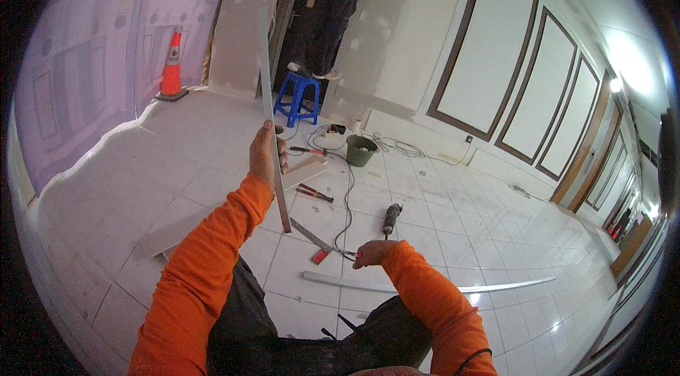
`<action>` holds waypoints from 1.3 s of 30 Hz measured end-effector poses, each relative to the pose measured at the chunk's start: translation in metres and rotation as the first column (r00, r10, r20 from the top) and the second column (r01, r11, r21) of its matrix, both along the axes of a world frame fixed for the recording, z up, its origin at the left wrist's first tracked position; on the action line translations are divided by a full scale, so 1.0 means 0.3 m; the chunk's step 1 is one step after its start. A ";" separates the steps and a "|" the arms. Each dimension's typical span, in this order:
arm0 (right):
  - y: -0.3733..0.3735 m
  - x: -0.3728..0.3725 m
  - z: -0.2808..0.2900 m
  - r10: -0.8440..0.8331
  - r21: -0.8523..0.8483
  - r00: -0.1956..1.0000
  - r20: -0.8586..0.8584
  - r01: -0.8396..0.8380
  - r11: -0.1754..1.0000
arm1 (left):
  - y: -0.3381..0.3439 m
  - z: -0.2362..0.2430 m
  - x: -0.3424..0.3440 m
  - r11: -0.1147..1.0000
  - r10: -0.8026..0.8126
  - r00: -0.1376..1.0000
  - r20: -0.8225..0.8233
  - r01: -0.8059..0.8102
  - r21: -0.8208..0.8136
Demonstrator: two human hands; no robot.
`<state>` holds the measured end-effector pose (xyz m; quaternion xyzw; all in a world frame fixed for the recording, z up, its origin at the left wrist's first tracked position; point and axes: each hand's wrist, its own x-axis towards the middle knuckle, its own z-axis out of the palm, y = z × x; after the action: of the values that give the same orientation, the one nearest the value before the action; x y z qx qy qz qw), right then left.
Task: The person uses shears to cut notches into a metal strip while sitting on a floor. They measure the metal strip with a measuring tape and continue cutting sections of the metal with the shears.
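My left hand [265,156] is closed around a long, narrow metal strip [267,71], held nearly upright with its lower end above the tiles. My right hand [370,254] is closed low in front of me on something small with a bit of red; its kind is hard to make out. Beside that hand lies a try square [312,236] with a red end. A perforated metal strip [425,287] stretches across the floor, passing below my right forearm. Just beyond my right hand a dark power tool [392,219] rests on the tiles.
Red-and-black-handled tools [314,193], a pale board [304,172], a green bucket [361,151] and loose cables [349,199] lie farther off. A person [336,14] stands on a blue stool [297,98]. An orange cone [173,68] stands by purple sheeting [85,71].
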<state>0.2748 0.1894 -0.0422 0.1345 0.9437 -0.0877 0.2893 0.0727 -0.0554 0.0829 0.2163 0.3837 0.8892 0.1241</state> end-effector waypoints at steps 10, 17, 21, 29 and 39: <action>0.018 -0.004 -0.024 -0.033 -0.025 0.998 0.047 0.034 0.999 | 0.005 0.007 0.008 1.000 -0.024 1.000 0.019 0.024 0.010; -0.010 -0.011 -0.004 0.006 0.045 0.998 0.063 -0.008 0.999 | 0.000 0.014 0.014 1.000 -0.005 1.000 0.022 0.004 0.027; -0.040 0.012 0.054 0.080 0.035 0.995 0.063 -0.082 0.996 | 0.000 0.016 0.018 0.999 -0.021 0.999 0.040 0.019 0.042; -0.003 0.010 -0.001 0.145 0.079 0.988 0.060 -0.149 0.986 | 0.008 0.002 0.020 0.999 -0.001 1.000 -0.020 0.002 0.038; -0.056 0.019 0.042 0.047 0.110 0.997 0.066 -0.054 0.992 | 0.007 0.003 0.008 1.000 0.012 1.000 0.003 -0.012 0.017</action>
<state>0.2805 0.1727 -0.0297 0.1291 0.9406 -0.0231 0.3133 0.0752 -0.0534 0.0840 0.2138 0.3772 0.8935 0.1172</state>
